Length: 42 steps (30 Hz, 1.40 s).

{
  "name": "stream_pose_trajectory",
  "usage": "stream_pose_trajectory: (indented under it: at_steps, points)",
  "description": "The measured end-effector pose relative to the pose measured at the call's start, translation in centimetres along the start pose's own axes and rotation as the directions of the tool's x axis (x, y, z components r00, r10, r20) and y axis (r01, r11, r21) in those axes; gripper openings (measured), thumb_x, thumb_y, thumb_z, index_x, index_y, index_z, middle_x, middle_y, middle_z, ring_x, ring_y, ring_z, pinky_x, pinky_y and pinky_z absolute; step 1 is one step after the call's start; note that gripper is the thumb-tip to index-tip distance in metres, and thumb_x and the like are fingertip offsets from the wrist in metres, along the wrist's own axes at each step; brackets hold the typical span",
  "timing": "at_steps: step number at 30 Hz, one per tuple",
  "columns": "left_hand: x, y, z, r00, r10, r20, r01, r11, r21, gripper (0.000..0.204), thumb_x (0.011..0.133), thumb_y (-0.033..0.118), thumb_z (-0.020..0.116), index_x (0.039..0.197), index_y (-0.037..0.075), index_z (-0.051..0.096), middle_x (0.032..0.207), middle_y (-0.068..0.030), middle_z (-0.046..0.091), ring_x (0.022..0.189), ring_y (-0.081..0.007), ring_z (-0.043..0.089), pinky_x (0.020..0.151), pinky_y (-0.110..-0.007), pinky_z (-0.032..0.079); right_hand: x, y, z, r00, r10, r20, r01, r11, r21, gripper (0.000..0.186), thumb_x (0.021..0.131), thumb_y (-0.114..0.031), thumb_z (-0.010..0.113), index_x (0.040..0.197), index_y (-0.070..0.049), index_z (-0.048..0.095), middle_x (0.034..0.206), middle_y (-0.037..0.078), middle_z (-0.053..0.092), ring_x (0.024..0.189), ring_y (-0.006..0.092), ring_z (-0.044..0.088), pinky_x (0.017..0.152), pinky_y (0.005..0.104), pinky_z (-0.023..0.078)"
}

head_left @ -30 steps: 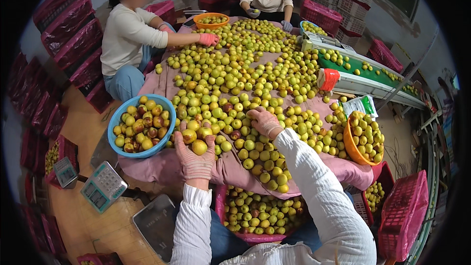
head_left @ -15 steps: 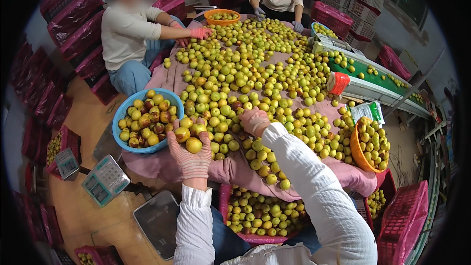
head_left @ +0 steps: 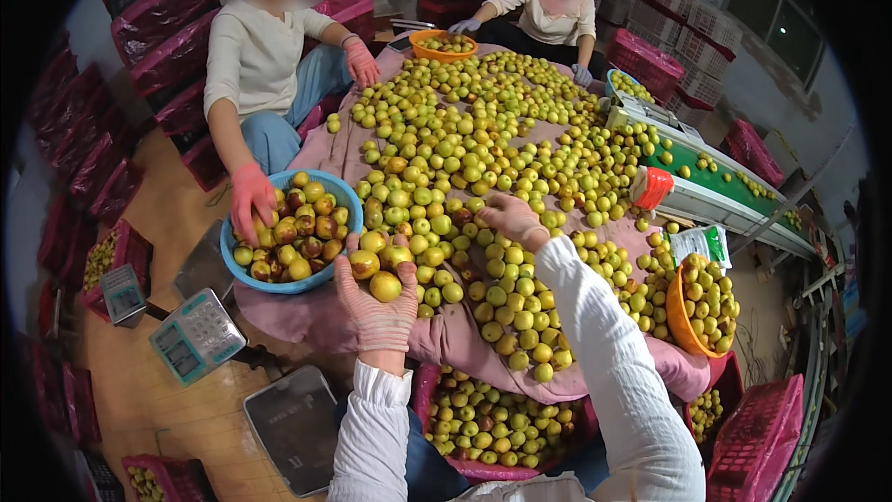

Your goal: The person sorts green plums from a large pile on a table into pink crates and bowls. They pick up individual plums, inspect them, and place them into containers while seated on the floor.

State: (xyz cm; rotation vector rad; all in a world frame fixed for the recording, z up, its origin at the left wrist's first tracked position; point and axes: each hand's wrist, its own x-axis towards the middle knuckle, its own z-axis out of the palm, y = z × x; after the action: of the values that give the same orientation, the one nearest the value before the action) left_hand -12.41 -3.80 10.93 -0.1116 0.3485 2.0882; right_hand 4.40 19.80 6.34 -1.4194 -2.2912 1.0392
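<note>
1. The left hand (head_left: 376,310), palm up, gripped several fruit (head_left: 385,287); these hid most of its fingers, leaving the exact count unclear.
2. The right hand (head_left: 513,220) was over the pile (head_left: 506,302) on the cloth-covered desk (head_left: 325,163); whether it gripped any fruit could not be told, its fingertips being hard to make out.
3. Just left of the left hand, a co-worker's hand (head_left: 251,197) reached into a blue bowl (head_left: 295,286), fingertips partly hidden.
4. Below both hands, fruit filled a crate (head_left: 488,471), its right side partly covered by the right sleeve (head_left: 609,344).
</note>
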Motion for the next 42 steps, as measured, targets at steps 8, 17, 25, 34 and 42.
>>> stream_pose_trajectory:
  at_steps: [8,17,25,34,42]
  points:
    - [0.1,0.9,-0.7,0.999,0.033,0.018,-0.034,0.998,0.062,0.047,0.094,0.050,0.055,0.128,0.018,0.051,0.118,-0.0115,0.056,0.115,-0.0336,0.054,0.075,-0.040,0.059,6.5,-2.4,2.5,0.925,0.216,0.313,0.173,0.494,-0.852,0.051,0.085,-0.018,0.061,0.133,-0.033,0.060,0.132,0.002,0.061,0.115,0.0221,0.063,0.085,0.0371,0.056]
    - [0.2,-1.3,-1.2,0.960,-0.276,0.049,0.275,0.961,0.028,0.046,0.096,0.056,0.047,0.123,0.019,0.054,0.122,-0.0125,0.057,0.112,-0.0373,0.055,0.099,-0.068,0.042,3.4,3.6,-0.1,0.992,-0.056,0.117,0.062,0.997,-0.048,0.044,0.086,-0.023,0.064,0.130,-0.017,0.063,0.118,0.009,0.067,0.103,0.0248,0.066,0.084,0.0321,0.054]
    - [-0.6,-3.3,-1.2,0.889,-0.456,0.038,0.457,0.885,-0.088,0.059,0.095,0.058,0.047,0.138,0.017,0.048,0.138,-0.0188,0.048,0.129,-0.0475,0.045,0.106,-0.068,0.037,-9.8,-2.5,1.6,0.860,-0.305,0.409,-0.427,0.008,0.904,0.049,0.095,-0.039,0.060,0.134,-0.010,0.051,0.115,0.010,0.065,0.080,0.0190,0.066,0.055,0.0284,0.053]
    - [-1.8,-4.1,-0.8,0.880,-0.433,0.196,0.454,0.888,-0.073,0.062,0.095,0.058,0.047,0.136,0.012,0.047,0.139,-0.0176,0.048,0.131,-0.0410,0.045,0.106,-0.069,0.038,-12.5,-3.8,-0.6,0.949,-0.252,0.187,-0.004,0.588,0.809,0.027,0.098,-0.027,0.061,0.119,-0.009,0.061,0.082,-0.004,0.060,0.059,0.0029,0.048,0.047,0.0182,0.036]
    - [-1.4,-1.4,1.2,0.923,-0.303,0.236,0.359,0.899,-0.252,0.071,0.092,0.058,0.055,0.139,0.007,0.043,0.146,-0.0193,0.040,0.138,-0.0458,0.033,0.112,-0.069,0.030,-12.4,5.5,-1.4,0.973,-0.192,0.129,0.229,0.883,-0.410,0.037,0.085,-0.047,0.065,0.111,-0.020,0.070,0.108,0.006,0.070,0.093,0.0329,0.064,0.087,0.0440,0.053]
